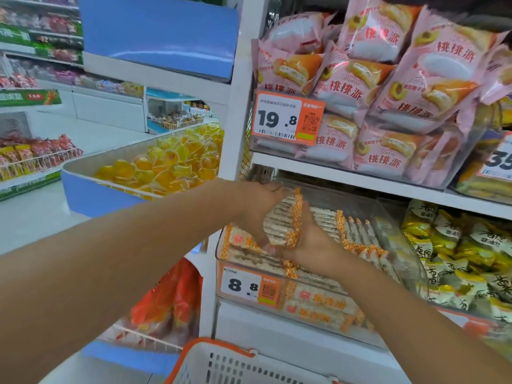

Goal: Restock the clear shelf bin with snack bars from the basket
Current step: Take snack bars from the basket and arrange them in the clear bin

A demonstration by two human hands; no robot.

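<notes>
A stack of snack bars (282,223), white wrappers with orange checked ends, is held upright over the clear shelf bin (221,273). My left hand (253,206) grips the stack from the left and top. From below and the right, my right hand (313,245) holds the same stack. More snack bars (327,306) lie in rows inside the bin, which carries an 8.8 price tag (243,286) on its front. The white basket with an orange rim (221,364) sits at the bottom edge, its contents out of view.
Above the bin, a shelf holds pink pastry packs (388,87) with a 19.8 tag. Yellow and green packs (465,253) fill the bin to the right. A blue tray of orange jelly cups (160,167) juts out at the left, red bags (166,303) below it.
</notes>
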